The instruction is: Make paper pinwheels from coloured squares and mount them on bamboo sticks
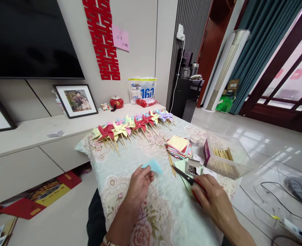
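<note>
Head view: hands over a floral tablecloth (151, 205).
The left hand (140, 186) pinches a folded light-blue paper square (153, 166) in its fingertips; the right hand (212, 200) closes around red-handled scissors (189, 178), blades shut, beside stacked coloured papers (178, 146).

At the near edge of the table (130, 164), which is covered by a floral cloth, the left hand (139, 186) pinches a light blue paper square (153, 166) by its near corner. The right hand (212, 200) rests on red-handled scissors (189, 179) whose blades point toward the table's middle. Just past the blades lie a few wooden sticks (170, 163), a stack of coloured paper squares (178, 146) and a small open box of pins (192, 168). A clear plastic box (226, 157) holding more sticks sits at the right edge. Along the far edge runs a row of finished paper pinwheels (132, 127).
</note>
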`<move>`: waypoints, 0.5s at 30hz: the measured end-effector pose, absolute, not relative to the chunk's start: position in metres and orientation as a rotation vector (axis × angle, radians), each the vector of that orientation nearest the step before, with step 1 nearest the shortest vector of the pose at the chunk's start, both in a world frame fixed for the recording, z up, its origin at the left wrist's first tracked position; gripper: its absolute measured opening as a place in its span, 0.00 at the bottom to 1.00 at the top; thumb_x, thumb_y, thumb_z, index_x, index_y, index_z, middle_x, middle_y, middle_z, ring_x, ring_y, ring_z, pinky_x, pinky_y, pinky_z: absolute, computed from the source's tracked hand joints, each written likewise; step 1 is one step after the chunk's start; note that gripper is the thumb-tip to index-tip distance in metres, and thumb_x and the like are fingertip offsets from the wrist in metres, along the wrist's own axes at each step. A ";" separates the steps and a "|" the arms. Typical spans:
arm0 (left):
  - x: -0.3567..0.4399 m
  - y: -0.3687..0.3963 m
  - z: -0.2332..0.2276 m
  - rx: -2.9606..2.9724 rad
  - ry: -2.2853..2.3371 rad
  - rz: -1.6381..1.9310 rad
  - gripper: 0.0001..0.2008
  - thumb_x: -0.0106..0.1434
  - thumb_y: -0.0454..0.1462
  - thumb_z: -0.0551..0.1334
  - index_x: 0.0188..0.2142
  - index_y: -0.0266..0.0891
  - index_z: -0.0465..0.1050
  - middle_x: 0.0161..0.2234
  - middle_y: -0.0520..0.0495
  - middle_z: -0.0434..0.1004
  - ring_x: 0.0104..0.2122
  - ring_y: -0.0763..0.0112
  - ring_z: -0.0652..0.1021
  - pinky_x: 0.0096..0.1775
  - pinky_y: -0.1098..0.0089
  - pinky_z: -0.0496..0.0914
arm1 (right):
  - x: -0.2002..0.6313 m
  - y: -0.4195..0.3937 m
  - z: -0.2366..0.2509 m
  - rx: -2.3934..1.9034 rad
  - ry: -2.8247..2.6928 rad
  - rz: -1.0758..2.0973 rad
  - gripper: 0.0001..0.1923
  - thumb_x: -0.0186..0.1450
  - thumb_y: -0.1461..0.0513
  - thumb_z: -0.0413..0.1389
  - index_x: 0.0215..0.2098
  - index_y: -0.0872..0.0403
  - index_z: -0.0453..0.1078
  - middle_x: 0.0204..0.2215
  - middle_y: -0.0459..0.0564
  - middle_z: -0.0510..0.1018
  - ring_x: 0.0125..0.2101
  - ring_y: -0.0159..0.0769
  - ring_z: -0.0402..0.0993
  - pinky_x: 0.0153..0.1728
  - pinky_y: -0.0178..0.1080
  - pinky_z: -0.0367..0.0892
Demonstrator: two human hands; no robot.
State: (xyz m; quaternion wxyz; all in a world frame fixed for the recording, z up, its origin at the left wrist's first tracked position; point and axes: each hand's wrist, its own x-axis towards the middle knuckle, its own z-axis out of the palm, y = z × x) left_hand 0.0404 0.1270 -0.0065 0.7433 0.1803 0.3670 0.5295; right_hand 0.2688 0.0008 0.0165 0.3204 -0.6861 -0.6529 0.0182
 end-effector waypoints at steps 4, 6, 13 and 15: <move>0.053 0.150 -0.011 0.470 0.818 1.247 0.23 0.38 0.38 0.78 0.28 0.38 0.66 0.19 0.56 0.72 0.21 0.76 0.73 0.24 0.76 0.65 | 0.229 0.057 0.047 -1.609 -1.644 0.335 0.12 0.69 0.54 0.52 0.40 0.51 0.74 0.38 0.52 0.80 0.39 0.43 0.76 0.39 0.42 0.68; 0.055 0.154 -0.013 0.493 0.812 1.283 0.22 0.39 0.39 0.77 0.28 0.37 0.67 0.20 0.56 0.72 0.21 0.77 0.72 0.25 0.76 0.66 | 0.212 0.091 0.050 -1.527 -1.578 0.500 0.14 0.68 0.53 0.52 0.40 0.53 0.75 0.38 0.53 0.81 0.38 0.43 0.76 0.38 0.42 0.68; 0.050 0.152 -0.026 0.643 0.835 1.287 0.16 0.48 0.41 0.74 0.31 0.37 0.71 0.21 0.55 0.73 0.23 0.76 0.72 0.28 0.74 0.66 | 0.182 0.141 0.003 -1.386 -1.298 0.817 0.17 0.59 0.53 0.61 0.40 0.57 0.76 0.30 0.51 0.80 0.31 0.41 0.75 0.35 0.41 0.68; 0.052 0.152 -0.029 0.719 0.853 1.255 0.15 0.51 0.42 0.73 0.31 0.37 0.71 0.20 0.54 0.73 0.22 0.76 0.71 0.27 0.74 0.65 | 0.183 0.139 -0.008 -1.333 -1.187 0.902 0.18 0.55 0.54 0.64 0.41 0.56 0.76 0.26 0.47 0.78 0.27 0.37 0.73 0.32 0.39 0.67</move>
